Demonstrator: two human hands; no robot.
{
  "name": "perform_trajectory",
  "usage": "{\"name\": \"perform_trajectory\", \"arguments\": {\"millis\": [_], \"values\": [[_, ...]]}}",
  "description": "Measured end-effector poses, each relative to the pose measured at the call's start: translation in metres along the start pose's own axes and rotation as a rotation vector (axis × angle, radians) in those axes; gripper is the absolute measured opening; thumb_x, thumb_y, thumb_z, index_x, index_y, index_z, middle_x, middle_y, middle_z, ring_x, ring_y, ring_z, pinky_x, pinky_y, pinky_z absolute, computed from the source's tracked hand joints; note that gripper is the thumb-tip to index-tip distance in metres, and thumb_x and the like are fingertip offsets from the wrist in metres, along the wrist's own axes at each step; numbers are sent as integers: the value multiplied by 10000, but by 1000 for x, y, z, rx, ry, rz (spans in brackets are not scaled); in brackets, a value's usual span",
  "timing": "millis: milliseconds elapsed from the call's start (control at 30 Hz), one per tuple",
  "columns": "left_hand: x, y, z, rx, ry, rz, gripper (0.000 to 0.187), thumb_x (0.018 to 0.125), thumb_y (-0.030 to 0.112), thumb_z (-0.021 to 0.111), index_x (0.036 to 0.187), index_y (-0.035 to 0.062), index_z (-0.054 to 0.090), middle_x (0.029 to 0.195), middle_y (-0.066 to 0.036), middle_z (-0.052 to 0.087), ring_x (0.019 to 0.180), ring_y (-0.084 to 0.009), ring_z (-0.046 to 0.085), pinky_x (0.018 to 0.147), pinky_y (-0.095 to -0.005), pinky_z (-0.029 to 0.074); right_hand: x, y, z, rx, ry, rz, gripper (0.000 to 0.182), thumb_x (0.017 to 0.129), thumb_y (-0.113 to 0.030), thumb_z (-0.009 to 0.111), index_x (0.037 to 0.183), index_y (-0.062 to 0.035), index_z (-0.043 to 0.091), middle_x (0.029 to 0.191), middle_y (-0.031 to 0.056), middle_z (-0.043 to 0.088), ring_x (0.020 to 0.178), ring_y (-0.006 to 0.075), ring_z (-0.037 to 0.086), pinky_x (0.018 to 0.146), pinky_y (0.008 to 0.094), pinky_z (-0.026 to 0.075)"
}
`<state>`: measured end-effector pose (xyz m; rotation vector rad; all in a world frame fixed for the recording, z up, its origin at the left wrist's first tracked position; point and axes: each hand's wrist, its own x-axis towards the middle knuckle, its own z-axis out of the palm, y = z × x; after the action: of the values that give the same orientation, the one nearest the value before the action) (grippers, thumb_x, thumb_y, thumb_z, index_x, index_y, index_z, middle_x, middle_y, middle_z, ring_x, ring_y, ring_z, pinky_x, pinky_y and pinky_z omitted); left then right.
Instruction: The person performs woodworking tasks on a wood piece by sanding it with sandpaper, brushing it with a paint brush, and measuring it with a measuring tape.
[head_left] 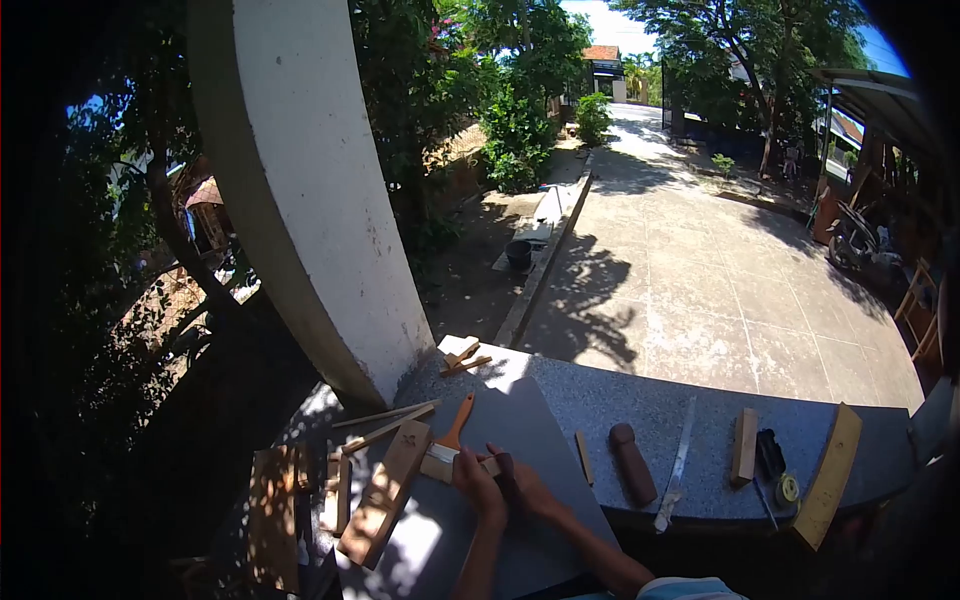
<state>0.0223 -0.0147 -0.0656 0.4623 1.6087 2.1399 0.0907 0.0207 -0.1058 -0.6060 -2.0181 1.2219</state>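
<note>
My left hand (480,488) is closed around a small pale wood block (438,467), whose end sticks out to the left. Close against it, my right hand (533,492) has its fingers wrapped around a dark brown piece (508,478) that touches the block's near end; its kind I cannot make out. Just beyond the block lies a paintbrush with an orange handle (459,422). A thick wood block (386,490) rests on the grey board (535,430), left of my hands.
Wood offcuts (272,510) lie at the left by a white pillar (320,200). On the stone ledge to the right are a brown wooden mallet-like piece (632,465), a metal ruler (680,465), a wood block (744,447), a tape roll (788,488) and a yellowish plank (832,475).
</note>
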Motion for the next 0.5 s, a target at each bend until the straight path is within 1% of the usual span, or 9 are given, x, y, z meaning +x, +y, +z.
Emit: {"name": "perform_trajectory", "arguments": {"millis": [67,100,167,233,267,300,400,433,500], "values": [[9,-8,6,13,-56,89,338,912,279,403,686,34,455,648,-34,463,609,-121,474,555,-267,400,4,-26,-3,75,107,-135,510,932,-351,221,1302,-6,288,1290,246,353,1141,400,403,966,398,316],[6,-13,2,31,-83,115,336,912,274,405,680,36,448,644,-32,460,602,-118,471,548,-265,398,7,-25,-6,77,70,-111,495,931,-328,235,1306,-9,280,1293,246,349,1156,396,389,978,397,303],[3,-12,-1,-41,-48,7,335,912,268,402,675,36,446,640,-26,464,587,-104,464,536,-258,393,12,-6,-6,91,-1,-54,470,928,-282,263,1314,-14,263,1300,245,340,1186,386,360,1003,395,277],[3,-11,-3,-91,-35,-74,322,906,249,417,666,37,444,624,-11,465,571,-82,456,523,-248,388,6,37,-2,-40,-91,-24,452,917,-231,298,1319,-25,271,1313,224,338,1227,361,312,1025,386,236],[1,-16,-6,-77,-68,-63,316,904,243,425,663,39,446,620,-9,465,568,-80,456,522,-246,389,4,51,0,-109,-136,-20,447,911,-205,315,1321,-30,274,1319,214,337,1247,349,288,1037,382,215],[1,-19,-8,-68,-101,-45,311,902,237,432,660,41,448,615,-6,465,565,-78,456,521,-245,389,1,55,6,-94,-45,-104,450,900,-186,351,1318,-30,295,1324,207,338,1248,322,298,1039,374,203],[0,-29,-4,-87,-116,109,306,896,227,450,648,48,451,603,0,461,560,-69,453,515,-238,386,6,-37,-8,129,63,-128,451,904,-216,354,1307,-17,312,1306,218,356,1210,321,358,1019,379,242],[0,-31,-1,-98,-105,174,306,894,225,456,643,51,452,599,2,459,560,-65,452,512,-235,383,11,-28,-8,208,41,-72,469,908,-260,333,1310,-18,305,1306,209,361,1215,314,354,1020,371,240],[6,-28,-5,-136,-94,33,304,896,231,452,658,44,468,608,-3,473,568,-66,462,516,-233,387,14,-7,-6,374,8,56,516,917,-347,292,1315,-19,291,1305,191,372,1226,301,344,1022,353,236]]}}
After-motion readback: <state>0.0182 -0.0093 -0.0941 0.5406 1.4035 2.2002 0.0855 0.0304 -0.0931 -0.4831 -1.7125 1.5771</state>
